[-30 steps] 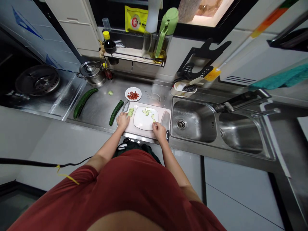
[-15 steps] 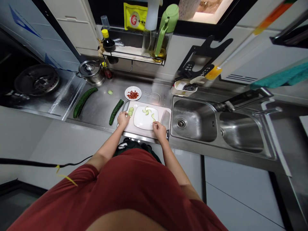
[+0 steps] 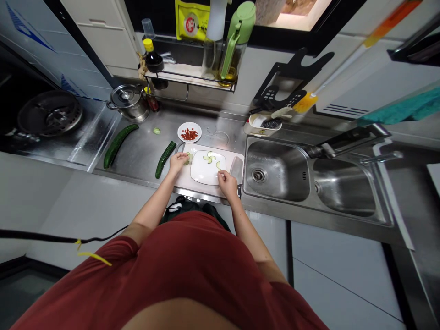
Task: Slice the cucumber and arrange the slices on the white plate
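Observation:
A white plate (image 3: 202,176) lies on a pale cutting board (image 3: 192,187). Several thin cucumber slices (image 3: 209,157) form a curved cluster in the plate's upper part. My right hand (image 3: 227,184) is at the plate's right side, thumb and finger pinched at the lower end of a single cucumber slice (image 3: 218,165). Left of the plate, my left hand (image 3: 178,163) has its fingertips closed together at the stacked cucumber slices (image 3: 189,159), partly covering them; a slice appears to be between them. A kitchen knife (image 3: 236,168) rests on the board's right side.
A cut cucumber (image 3: 165,159) and a whole cucumber (image 3: 118,145) lie to the left. Behind the board are a small dish (image 3: 189,139) of red pieces and a cucumber end (image 3: 156,131). A lidded pot (image 3: 129,104) stands back left; a double sink (image 3: 275,176) is right.
My left hand has risen slightly and moved right over the stacked slices, its fingers now covering more of them. My right hand stays almost in place at the single slice.

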Available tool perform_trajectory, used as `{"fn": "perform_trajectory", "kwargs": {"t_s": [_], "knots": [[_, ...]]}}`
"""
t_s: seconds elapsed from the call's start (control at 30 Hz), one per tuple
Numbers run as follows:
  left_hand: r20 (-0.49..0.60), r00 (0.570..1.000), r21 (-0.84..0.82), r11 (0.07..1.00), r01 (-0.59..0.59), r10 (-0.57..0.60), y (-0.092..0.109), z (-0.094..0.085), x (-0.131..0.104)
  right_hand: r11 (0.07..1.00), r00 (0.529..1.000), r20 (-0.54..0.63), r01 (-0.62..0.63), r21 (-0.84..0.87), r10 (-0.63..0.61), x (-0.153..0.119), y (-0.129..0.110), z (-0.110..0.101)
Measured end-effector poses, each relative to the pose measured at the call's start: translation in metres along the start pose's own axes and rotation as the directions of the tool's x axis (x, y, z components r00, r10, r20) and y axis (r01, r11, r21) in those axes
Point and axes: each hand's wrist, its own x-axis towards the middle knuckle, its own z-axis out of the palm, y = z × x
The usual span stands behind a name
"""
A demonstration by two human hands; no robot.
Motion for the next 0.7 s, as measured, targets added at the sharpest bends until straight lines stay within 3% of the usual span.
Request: {"fn": "perform_trajectory", "kwargs": {"t_s": [0.1,0.23,0.4,0.53,0.7], "knots": [[0.039,0.999,-0.118,0.993,-0.030,0.035,0.026,0.005,-0.007,0.998,1.000,-0.021,0.017,0.058,-0.016,0.004,-0.009,-0.004],[0.115,0.993,-0.155,0.988,-0.012,0.030,0.057,0.010,-0.020,0.987,0.995,-0.079,0.065,0.145,-0.054,0.013,-0.026,-0.012],[0.224,0.971,-0.179,0.983,-0.044,0.084,0.080,0.015,-0.034,0.939,0.956,-0.237,0.232,0.252,-0.172,0.031,-0.057,-0.033],[0.320,0.939,-0.183,0.981,-0.071,0.128,0.092,0.018,-0.044,0.856,0.947,-0.211,0.312,0.413,-0.244,0.039,-0.084,-0.048],[0.373,0.910,-0.166,0.978,-0.128,0.182,0.104,0.019,-0.056,0.788,0.959,-0.140,0.282,0.546,-0.247,0.042,-0.102,-0.052]]}}
